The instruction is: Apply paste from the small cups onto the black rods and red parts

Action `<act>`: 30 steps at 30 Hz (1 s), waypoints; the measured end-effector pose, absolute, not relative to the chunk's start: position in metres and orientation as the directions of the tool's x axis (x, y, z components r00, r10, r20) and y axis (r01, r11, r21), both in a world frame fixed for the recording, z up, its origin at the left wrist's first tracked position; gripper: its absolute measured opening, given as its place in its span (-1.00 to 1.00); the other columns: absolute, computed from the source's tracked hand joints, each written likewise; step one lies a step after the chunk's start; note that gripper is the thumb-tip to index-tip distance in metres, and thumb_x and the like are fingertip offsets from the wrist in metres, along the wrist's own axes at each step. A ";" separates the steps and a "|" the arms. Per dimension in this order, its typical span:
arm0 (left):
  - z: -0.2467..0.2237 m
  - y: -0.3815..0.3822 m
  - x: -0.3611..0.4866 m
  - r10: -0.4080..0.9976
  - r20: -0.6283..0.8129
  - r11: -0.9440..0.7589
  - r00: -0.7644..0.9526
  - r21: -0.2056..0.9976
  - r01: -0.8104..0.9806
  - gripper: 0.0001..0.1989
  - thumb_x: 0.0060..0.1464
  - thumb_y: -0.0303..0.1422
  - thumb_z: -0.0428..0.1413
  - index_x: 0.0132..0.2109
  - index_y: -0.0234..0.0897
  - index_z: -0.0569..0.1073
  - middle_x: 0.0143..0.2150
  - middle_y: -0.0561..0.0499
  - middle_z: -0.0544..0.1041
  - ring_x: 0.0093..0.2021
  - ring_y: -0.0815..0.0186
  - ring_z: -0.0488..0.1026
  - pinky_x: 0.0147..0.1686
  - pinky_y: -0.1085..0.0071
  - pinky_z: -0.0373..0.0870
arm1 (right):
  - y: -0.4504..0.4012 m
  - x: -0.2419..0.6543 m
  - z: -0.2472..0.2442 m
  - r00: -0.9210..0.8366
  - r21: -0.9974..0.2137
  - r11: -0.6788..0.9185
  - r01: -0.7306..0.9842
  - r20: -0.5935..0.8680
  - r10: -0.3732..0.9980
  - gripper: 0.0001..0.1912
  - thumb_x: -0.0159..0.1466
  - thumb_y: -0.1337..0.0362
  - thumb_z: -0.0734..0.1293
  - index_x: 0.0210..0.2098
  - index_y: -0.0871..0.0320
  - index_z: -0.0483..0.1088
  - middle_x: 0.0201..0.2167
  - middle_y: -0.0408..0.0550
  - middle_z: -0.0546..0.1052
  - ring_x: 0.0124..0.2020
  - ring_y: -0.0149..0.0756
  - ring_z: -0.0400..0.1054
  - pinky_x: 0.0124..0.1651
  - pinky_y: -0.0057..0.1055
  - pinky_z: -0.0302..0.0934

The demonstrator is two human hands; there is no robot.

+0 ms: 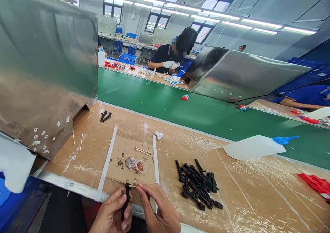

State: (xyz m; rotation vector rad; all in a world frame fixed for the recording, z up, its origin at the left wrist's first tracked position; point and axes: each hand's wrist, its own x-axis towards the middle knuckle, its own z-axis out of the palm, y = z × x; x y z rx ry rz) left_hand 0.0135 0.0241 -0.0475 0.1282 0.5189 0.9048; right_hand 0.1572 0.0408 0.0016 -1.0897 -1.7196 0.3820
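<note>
Far off to the left of the fingers a dull metal chute (48, 71) slopes over the counter (244, 191), small white scraps stuck to its lower face. Just beyond it two cotton swabs (77, 139) lie on the cardboard, and farther back two loose black pieces (105, 116) sit near the green conveyor belt (206, 116).

At the near edge the left hand (112, 214) has its fingers (123, 202) curled narrowly around a black plastic part (126, 200), which stands almost upright between the two hands. The right hand (161, 212) pinches a thin swab stick (132, 186) between thumb and forefinger, its tip touching the top of the black part.

Just beyond the fingers, on a cardboard square framed by two white strips (107, 162), stand two small clear cups (136, 165), one with a brownish fill, and behind them lie more swabs (143, 151). A crumpled white bit (159, 135) rests a little farther back.

To the right of the fingers, near but apart, lies a heap of black parts (197, 184). Beyond that a white squeeze bottle (254, 147) with a blue nozzle lies on its side at the belt's edge, and red pieces (316, 184) sit far to the right.

Across the belt a person in dark clothes and white gloves (171, 64) works at another counter.
</note>
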 end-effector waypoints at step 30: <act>-0.039 0.016 0.005 0.811 -0.391 0.575 0.436 0.392 -0.718 -0.64 -0.15 -0.15 0.41 -0.31 -0.33 0.57 -0.63 0.12 0.43 -0.65 0.42 0.35 -0.55 0.47 0.10 | 0.077 0.185 -0.019 0.213 -0.752 0.288 0.593 0.492 0.844 -0.75 0.33 0.11 0.34 -0.15 0.12 0.56 -0.23 -0.04 0.62 -0.28 -0.28 0.49 -0.24 -0.42 0.37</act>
